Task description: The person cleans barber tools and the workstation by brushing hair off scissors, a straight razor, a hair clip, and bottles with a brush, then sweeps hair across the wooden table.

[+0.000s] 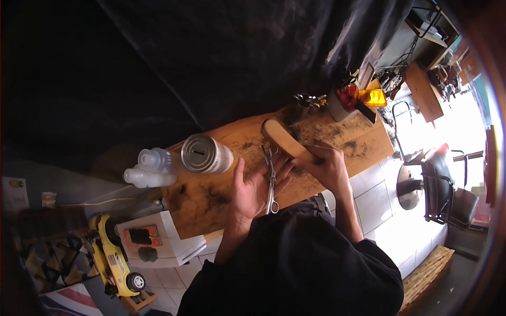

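My right hand (pixel 330 167) is closed round one end of a wooden brush (pixel 287 139), whose rounded back faces up; its bristles are hidden from me. Across the palm and stretched fingers of my left hand (pixel 249 194) lies a pair of silver scissors (pixel 272 184), blades toward the far side and finger rings toward my body. The thumb of that hand sticks up, away from the scissors. The brush is above the wooden counter (pixel 311 126), close to the left fingertips. Dark hair clippings are scattered over the counter.
Left on the counter stand a slotted tin can (pixel 206 153) and two plastic bottles (pixel 153 167). A holder with tools (pixel 342 105) is at the far right, beside keys (pixel 311 100). A yellow toy car (pixel 113 258) is lower left, a black salon chair (pixel 443 181) right.
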Tool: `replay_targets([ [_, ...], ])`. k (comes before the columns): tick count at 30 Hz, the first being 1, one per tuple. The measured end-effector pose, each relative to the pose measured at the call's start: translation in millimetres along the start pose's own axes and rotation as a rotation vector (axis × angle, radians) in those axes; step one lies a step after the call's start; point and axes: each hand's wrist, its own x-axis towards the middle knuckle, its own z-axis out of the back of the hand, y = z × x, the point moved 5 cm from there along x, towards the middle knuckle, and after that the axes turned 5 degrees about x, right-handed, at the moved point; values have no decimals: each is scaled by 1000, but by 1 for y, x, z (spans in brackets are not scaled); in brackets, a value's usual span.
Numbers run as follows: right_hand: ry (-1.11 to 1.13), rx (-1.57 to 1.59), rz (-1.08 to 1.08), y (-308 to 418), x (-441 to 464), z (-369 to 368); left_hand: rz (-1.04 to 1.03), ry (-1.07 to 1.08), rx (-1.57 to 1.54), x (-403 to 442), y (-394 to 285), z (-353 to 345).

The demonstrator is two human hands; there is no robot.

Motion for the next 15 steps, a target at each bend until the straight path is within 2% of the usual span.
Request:
replay_targets([
  [2, 116, 35, 27, 1, -4, -5, -15, -11, -10, 3, -2, 10],
  [5, 376, 52, 85, 0, -12, -13, -61, 173, -163, 7, -13, 7],
  [8, 589, 169, 111, -2, -21, -20, -66, 46, -248, 7, -20, 5],
  [10, 734, 217, 100, 6, -25, -20, -87, 41, -233, 7, -22, 3],
  [13, 837, 309, 220, 7, -26, -19, -104, 39, -212, 9, -23, 4],
  [15, 711, 375, 194, 5, -21, -15, -109, 26, -186, 10, -22, 9],
])
